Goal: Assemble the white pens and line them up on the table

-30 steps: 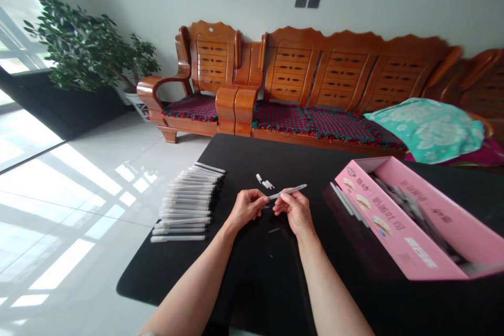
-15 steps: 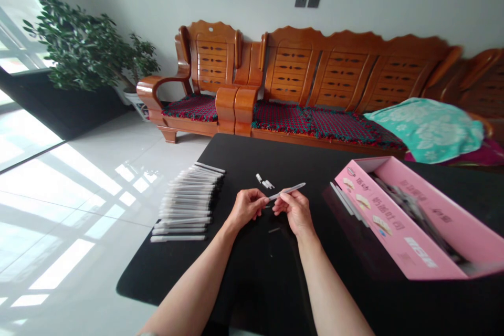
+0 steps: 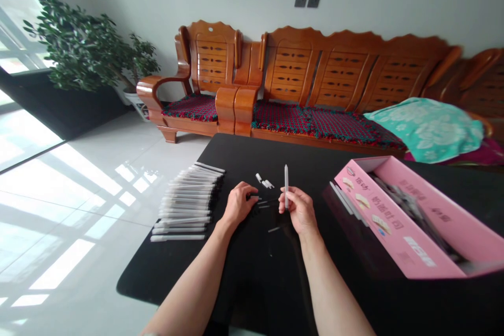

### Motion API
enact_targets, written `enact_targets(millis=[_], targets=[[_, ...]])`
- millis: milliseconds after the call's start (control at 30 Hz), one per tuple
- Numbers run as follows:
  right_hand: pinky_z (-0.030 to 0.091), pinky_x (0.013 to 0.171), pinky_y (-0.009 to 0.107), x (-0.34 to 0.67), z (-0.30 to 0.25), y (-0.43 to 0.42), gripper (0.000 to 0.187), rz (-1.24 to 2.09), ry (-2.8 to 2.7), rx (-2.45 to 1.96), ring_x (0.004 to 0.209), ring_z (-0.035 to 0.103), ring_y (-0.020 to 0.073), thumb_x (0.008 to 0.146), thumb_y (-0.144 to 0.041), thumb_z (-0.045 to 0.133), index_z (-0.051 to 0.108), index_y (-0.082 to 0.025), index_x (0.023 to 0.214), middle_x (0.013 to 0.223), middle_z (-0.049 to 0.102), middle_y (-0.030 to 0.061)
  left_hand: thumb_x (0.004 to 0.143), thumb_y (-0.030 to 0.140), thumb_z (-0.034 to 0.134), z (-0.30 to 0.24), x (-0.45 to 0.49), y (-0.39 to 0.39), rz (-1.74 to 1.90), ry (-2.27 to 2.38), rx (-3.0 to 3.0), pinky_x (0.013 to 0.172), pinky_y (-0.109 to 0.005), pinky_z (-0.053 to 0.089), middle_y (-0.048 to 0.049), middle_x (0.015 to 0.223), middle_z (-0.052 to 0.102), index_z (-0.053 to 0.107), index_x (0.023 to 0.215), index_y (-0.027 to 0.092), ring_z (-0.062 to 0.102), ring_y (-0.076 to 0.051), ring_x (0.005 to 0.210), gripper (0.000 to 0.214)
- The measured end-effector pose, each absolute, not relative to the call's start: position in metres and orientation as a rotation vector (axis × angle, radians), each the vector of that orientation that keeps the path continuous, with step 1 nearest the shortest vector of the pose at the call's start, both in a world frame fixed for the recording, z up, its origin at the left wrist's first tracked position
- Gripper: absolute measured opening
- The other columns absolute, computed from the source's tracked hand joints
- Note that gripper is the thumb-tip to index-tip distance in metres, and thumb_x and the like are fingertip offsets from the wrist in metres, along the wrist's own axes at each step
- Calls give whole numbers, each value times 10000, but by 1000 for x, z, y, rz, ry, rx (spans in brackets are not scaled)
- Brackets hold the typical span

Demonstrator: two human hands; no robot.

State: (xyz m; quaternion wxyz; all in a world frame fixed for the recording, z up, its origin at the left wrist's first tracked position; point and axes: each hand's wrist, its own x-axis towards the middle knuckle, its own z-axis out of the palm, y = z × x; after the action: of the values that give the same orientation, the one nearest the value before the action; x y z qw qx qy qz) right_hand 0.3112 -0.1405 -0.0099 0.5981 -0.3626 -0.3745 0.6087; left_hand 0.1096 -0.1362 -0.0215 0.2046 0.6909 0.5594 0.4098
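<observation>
My right hand pinches a white pen barrel, which points upward with its tapered tip on top. My left hand is low over the black table, fingers curled and closed at the tips. A short pale bit shows at those fingertips, too small to name. Several thin dark pieces lie between the two hands. Just beyond them are a few small white pen caps. Left of my left hand, a row of white pens lies side by side.
A pink open box with dark and pale slender items inside stands at the right. White pens lie along its left side. Behind the table is a wooden sofa with a turquoise cloth. A potted plant stands far left.
My hands have moved apart. The pen barrel, slanted between both hands before, now stands upright in my right hand alone. My left hand has shifted left and down to the tabletop.
</observation>
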Motion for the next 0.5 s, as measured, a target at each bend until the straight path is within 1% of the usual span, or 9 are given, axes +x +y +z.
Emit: enact_targets(millis=[67,133,233,333,400,500], targets=[[403,334,203,310,-8,-141,230,1412,-901,-854,372,520,97,761,-301,699,717,-130,913,563,646,-3,748,151,684,-23,111,-137,1088,1547,2009,711,-274,476,-46,869,665,751,828,199,620,-170,775,115],[352,315,186,310,-7,-142,258,1412,-928,-867,352,476,79,771,-317,702,721,-126,944,522,600,-25,769,157,660,-23,111,-137,1110,1540,2005,717,-275,467,-46,838,668,733,792,190,619,-174,773,83],[352,326,182,310,-8,-142,259,1410,-946,-882,361,466,73,750,-304,732,719,-136,946,516,578,-39,825,231,622,-23,109,-135,1216,1489,1788,645,-245,453,-16,723,665,723,865,192,605,-147,657,115],[380,344,191,311,-10,-141,228,1388,-948,-891,382,490,80,723,-281,753,719,-145,903,538,600,-32,843,338,621,-22,107,-132,1278,1346,1522,565,-218,438,-1,618,633,726,950,165,583,-131,572,229],[372,342,193,311,-13,-141,197,1368,-963,-904,372,486,83,716,-274,755,723,-140,857,508,593,-31,833,386,634,-22,106,-131,1316,1252,1395,546,-207,433,-5,627,629,729,971,144,567,-119,559,295],[314,312,188,312,-15,-140,156,1349,-980,-930,329,437,78,719,-278,742,720,-141,791,442,555,-42,834,412,627,-19,106,-132,1365,1173,1296,547,-198,422,-12,689,632,730,980,138,536,-99,565,327]])
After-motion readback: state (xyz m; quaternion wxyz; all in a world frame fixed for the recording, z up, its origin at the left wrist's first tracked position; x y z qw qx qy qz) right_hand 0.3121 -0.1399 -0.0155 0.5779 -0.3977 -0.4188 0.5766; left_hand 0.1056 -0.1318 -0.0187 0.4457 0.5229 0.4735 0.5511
